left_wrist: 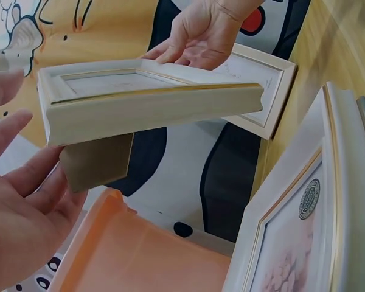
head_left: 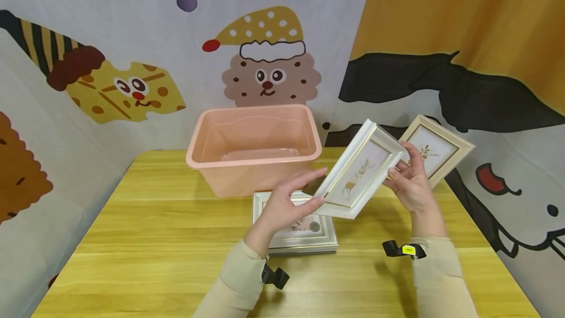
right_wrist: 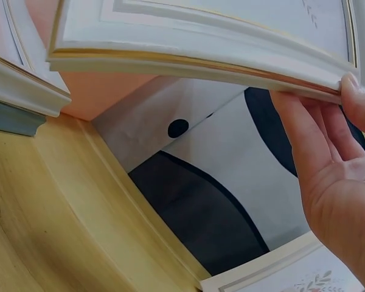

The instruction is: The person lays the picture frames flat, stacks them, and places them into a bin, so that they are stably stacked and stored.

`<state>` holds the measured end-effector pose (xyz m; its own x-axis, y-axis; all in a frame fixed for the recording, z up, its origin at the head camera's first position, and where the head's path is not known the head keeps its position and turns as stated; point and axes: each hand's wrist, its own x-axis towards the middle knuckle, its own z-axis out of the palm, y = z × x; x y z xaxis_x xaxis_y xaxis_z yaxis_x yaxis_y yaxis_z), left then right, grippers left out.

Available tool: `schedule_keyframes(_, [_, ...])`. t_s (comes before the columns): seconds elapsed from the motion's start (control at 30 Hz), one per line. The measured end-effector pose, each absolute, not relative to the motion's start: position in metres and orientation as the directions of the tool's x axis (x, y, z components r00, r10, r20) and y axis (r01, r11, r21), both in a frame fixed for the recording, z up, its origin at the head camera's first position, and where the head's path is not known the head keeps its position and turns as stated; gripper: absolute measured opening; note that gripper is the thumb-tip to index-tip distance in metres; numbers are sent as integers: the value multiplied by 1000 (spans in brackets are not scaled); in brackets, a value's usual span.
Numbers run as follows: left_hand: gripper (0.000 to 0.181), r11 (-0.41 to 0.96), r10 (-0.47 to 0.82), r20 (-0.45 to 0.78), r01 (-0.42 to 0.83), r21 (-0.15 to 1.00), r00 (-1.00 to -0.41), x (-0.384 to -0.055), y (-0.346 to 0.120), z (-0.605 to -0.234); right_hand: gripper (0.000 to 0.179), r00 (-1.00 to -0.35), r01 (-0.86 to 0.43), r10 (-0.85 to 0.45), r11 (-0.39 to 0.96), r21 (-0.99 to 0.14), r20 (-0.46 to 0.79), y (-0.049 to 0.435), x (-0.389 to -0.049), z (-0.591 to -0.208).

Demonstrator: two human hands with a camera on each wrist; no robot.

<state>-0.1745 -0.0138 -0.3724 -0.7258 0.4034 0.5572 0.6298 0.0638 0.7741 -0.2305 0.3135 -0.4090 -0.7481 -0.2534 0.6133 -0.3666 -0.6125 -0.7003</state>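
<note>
Tilted above the table is a white picture frame point(head_left: 359, 173) with gold inner trim and a floral print. My right hand point(head_left: 412, 180) pinches its right edge, thumb on the front and fingers behind. My left hand point(head_left: 287, 207) is spread at the frame's lower left end, fingers extended. In the left wrist view, those fingers point(left_wrist: 39, 182) lie right by the brown stand flap point(left_wrist: 97, 161) under the frame, and the thumb stands apart. Below the left hand lies a stack of picture frames point(head_left: 304, 244), its top one white with a round dark sticker.
A pink plastic bin point(head_left: 253, 175) stands at the back of the wooden table point(head_left: 167, 249). Behind my right hand, a beige picture frame point(head_left: 450, 161) leans at the back right against the cartoon-print cloth point(head_left: 375, 4).
</note>
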Motion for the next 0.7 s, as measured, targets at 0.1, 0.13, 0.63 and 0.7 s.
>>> schedule_keyframes(0.1, [52, 66, 393, 559, 629, 775, -730, -174, -14, -374, 65, -758, -372, -233, -613, -697, 609, 312, -230, -410])
schedule_keyframes(0.13, [52, 71, 388, 557, 626, 777, -735, -174, -14, -375, 65, -761, -373, -228, -611, -698, 607, 311, -230, -410])
schedule_keyframes(0.63, [47, 76, 378, 554, 622, 780, -742, -175, -21, -391, 65, -801, -393, -183, -557, -732, 570, 305, -225, -415])
schedule_keyframes(0.7, [47, 85, 381, 541, 611, 787, -750, -175, -23, -392, 65, -802, -393, -181, -557, -732, 569, 304, -225, -415])
